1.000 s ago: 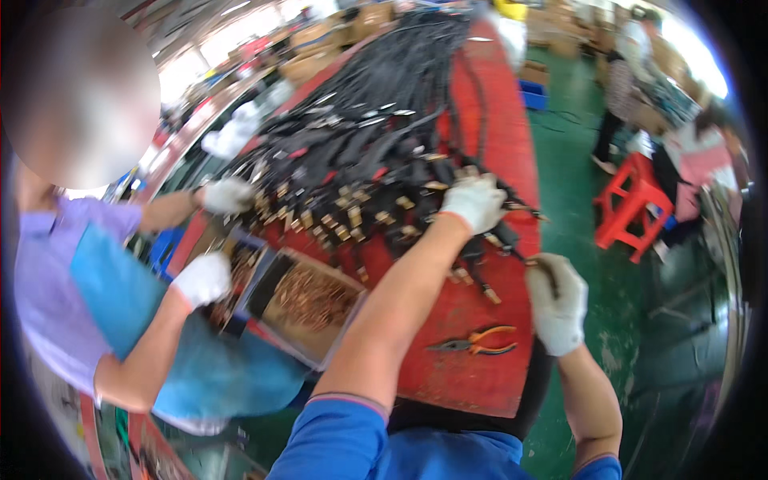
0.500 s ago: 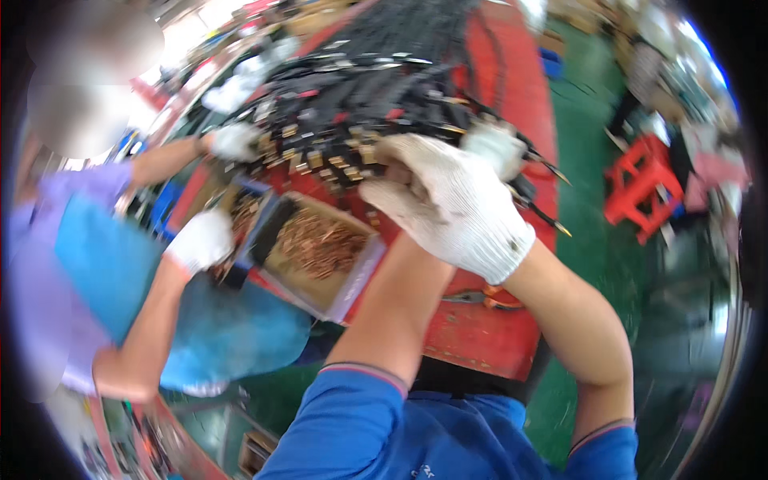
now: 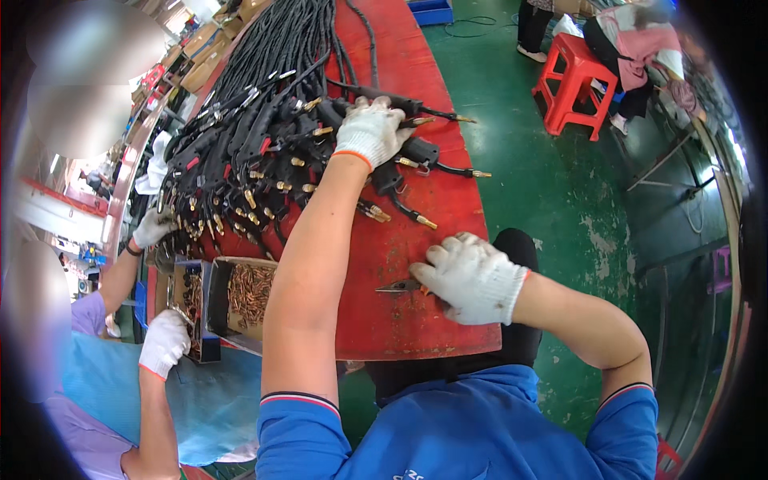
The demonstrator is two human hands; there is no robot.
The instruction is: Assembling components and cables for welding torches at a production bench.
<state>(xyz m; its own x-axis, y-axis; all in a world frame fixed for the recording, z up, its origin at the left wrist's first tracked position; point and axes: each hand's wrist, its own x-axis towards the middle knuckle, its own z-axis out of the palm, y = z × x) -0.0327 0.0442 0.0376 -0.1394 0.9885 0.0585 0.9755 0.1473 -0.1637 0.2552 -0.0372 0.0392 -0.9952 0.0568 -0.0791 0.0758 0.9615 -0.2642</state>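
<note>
White knit gloves cover both of my hands. My left hand reaches over the near end of the pile and is closed around a black welding torch; its palm side is hidden. At the right edge of the table, my right hand curls over the orange handles of a pair of pliers, whose metal jaws point left. Between my hands lie a loose torch with a brass tip and another whose tip overhangs the table edge. Many more black torches with brass ends and cables are heaped on the left.
A box of small copper parts stands on the red table beside my left forearm. At left, a co-worker's gloved hands work by another box. A red stool and a seated person are across the green floor.
My hands, overlapped before, are now apart: the left on the torches, the right down on the pliers. The view has shifted, and the co-worker appears farther left.
</note>
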